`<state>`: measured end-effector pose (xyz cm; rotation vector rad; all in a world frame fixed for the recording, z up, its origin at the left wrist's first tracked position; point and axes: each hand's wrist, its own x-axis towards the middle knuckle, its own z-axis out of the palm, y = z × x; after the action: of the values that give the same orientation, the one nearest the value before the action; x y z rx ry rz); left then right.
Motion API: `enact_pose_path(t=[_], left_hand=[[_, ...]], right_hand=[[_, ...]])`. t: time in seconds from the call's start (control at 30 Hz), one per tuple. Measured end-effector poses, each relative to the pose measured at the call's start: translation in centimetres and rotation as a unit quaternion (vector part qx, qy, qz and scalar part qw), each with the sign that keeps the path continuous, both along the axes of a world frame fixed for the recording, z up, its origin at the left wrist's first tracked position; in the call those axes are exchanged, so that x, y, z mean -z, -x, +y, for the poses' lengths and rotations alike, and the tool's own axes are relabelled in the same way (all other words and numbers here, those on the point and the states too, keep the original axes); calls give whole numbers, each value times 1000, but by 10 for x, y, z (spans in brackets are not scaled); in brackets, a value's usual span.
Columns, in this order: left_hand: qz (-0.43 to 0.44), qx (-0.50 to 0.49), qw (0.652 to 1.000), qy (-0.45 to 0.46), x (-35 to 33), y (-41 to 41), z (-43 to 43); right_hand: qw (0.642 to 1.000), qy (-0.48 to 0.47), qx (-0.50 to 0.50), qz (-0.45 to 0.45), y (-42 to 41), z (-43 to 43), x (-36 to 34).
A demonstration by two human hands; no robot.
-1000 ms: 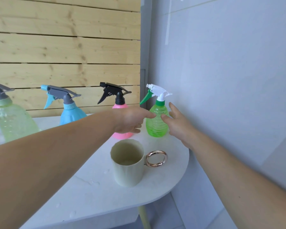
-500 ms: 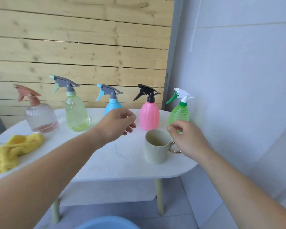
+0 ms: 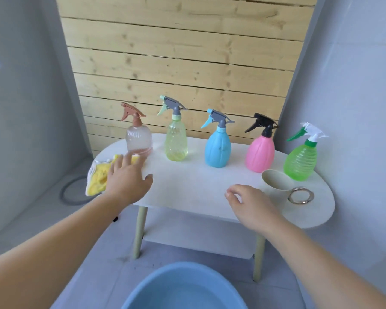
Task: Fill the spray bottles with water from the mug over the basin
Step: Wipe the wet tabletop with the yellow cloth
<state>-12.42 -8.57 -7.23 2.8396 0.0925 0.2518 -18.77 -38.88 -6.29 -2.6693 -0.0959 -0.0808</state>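
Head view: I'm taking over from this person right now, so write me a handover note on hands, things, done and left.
Hands: left hand open, fingers spread over the yellow cloth at the left end of the table; right hand loosely curled, empty, beside the mug.
Upright in a row, spray heads on: clear bottle, yellow-green bottle, blue bottle, pink bottle, green bottle.
The basin sits on the floor before the table.
Done: nothing in progress; fill levels unclear.
Left: open each bottle, fill it from the mug over the basin.
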Motion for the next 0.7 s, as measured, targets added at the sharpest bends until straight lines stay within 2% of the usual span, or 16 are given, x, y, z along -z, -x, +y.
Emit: enact_pose_path(t=[0.1,0.2,0.33,0.43,0.6,0.7], left_hand=[[80,-48,992,-85,14,-13,46],[116,-19,991,-61,22,-17,71],[35,29,998,41,37,-19,78],[-11,52,997,48,46,-15,62],[9,130,989,70,37,-18,5],[-4,203,979,30,40,-16,-31]], right_hand=[[997,73,-2,27,-1,0,21],[988,145,-26,53,-1,-6,39],[990,134,-22,41,0,-11,36],[994,108,-6,22,1,-13,28],[990,142,-13,2,0,-12,38],[990,141,-15,1,-1,-13,40]])
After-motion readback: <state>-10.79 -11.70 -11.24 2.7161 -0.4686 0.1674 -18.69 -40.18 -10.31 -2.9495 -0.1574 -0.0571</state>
